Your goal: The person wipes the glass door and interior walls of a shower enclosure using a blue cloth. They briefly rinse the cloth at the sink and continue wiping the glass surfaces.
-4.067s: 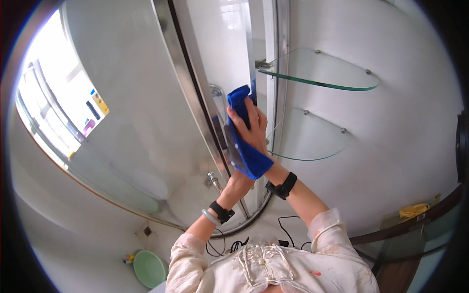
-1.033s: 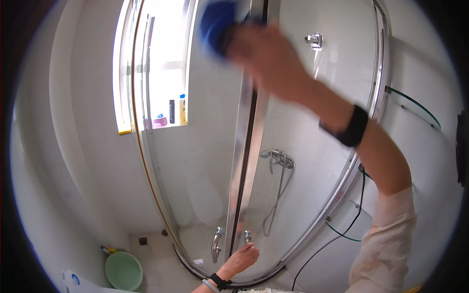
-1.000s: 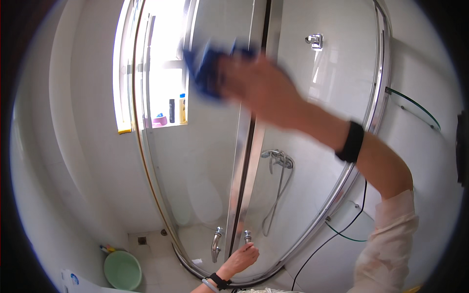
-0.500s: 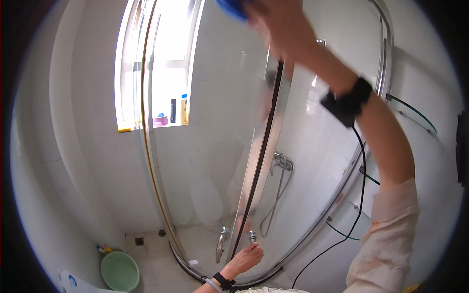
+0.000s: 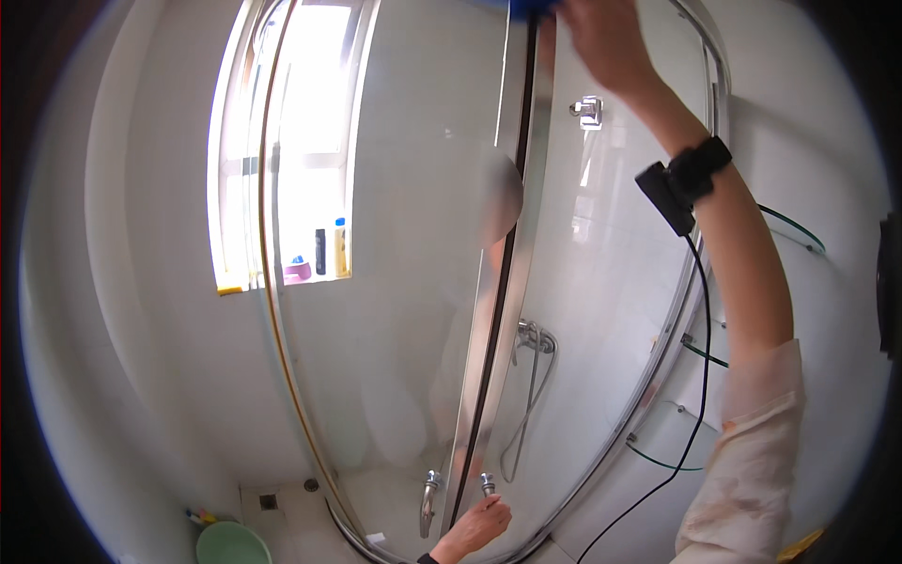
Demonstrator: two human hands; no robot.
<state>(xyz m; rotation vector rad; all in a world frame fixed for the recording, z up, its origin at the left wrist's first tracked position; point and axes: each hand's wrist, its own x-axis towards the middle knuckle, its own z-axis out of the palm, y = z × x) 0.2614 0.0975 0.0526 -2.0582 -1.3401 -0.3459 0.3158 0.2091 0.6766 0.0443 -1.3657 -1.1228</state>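
At the upper edge, my right hand (image 5: 606,38) is raised with its fingers around a blue cloth (image 5: 529,8), mostly cut off by the frame. It is at the top of the metal door frame strip (image 5: 507,273) with a dark seal. Low in the middle, my left hand (image 5: 476,529) is closed on a chrome door handle (image 5: 488,484) of the glass shower enclosure. Left of that hand is a second chrome handle (image 5: 429,503). Between the chrome-edged frames stands the curved glass panel (image 5: 395,357), with faint reflections on it.
Behind the glass hang a hand shower and mixer (image 5: 537,336). Bottles (image 5: 340,247) stand on the windowsill. A green basin (image 5: 232,545) sits on the floor at lower left. Glass corner shelves (image 5: 662,461) are at right. A black cable (image 5: 700,376) hangs from my right wrist device.
My right hand has moved right and up with the blue cloth, onto the top of the door frame strip. The view has tilted up slightly. My left hand stays on the handle.
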